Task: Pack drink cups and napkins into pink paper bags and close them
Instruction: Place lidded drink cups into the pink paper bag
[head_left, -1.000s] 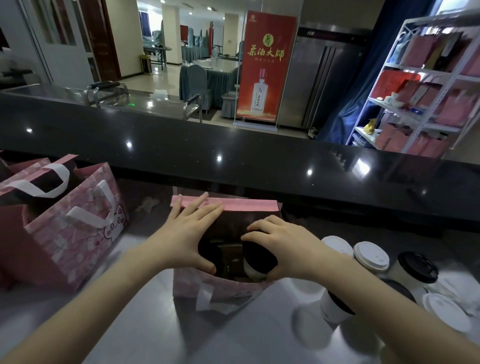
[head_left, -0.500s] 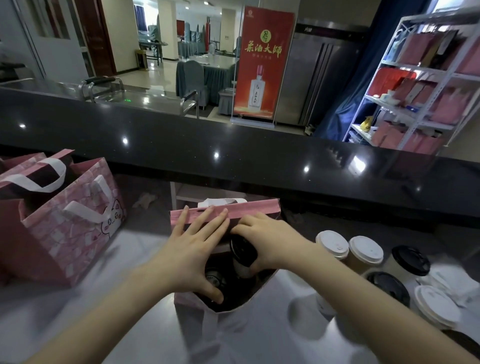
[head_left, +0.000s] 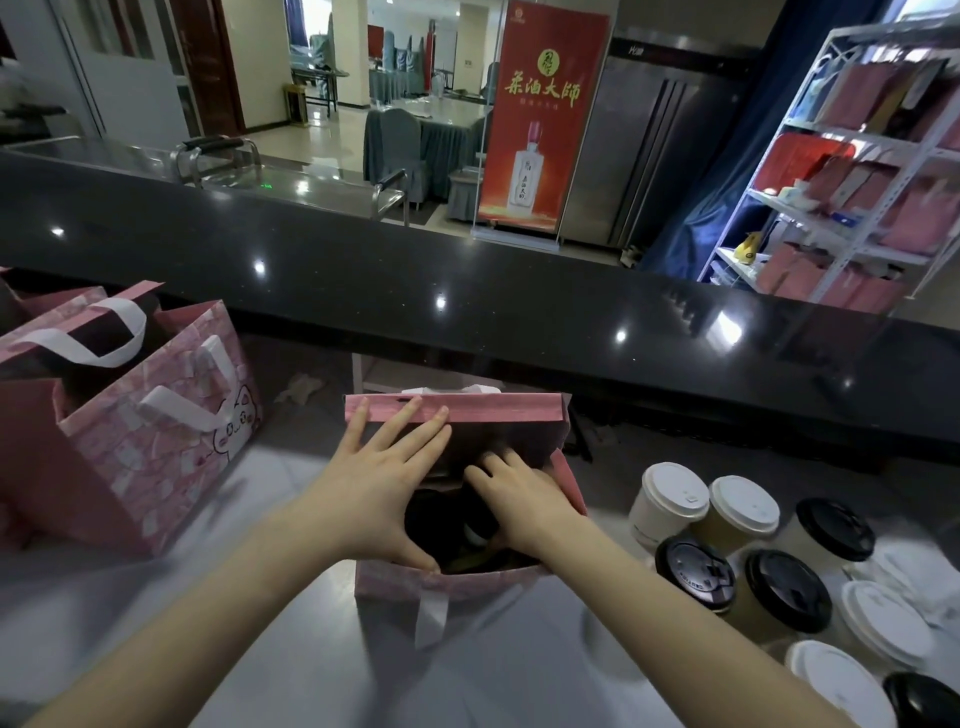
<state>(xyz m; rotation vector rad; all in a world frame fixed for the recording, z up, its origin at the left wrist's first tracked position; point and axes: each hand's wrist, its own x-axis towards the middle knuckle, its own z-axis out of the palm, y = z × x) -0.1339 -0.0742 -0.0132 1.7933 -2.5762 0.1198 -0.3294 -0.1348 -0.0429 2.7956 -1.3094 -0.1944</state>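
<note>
Centrally, an open pink paper bag (head_left: 467, 584) stands on the grey counter (head_left: 291, 649). The left hand (head_left: 382, 493) lies flat and open, fingers spread against the bag's far wall, thumb at the near rim. The right hand (head_left: 524, 501) reaches inside the bag; whether it grips anything cannot be told. Lidded drink cups (head_left: 737, 545) cluster just right of the bag. Two more pink bags (head_left: 130, 431) stand open at left.
</note>
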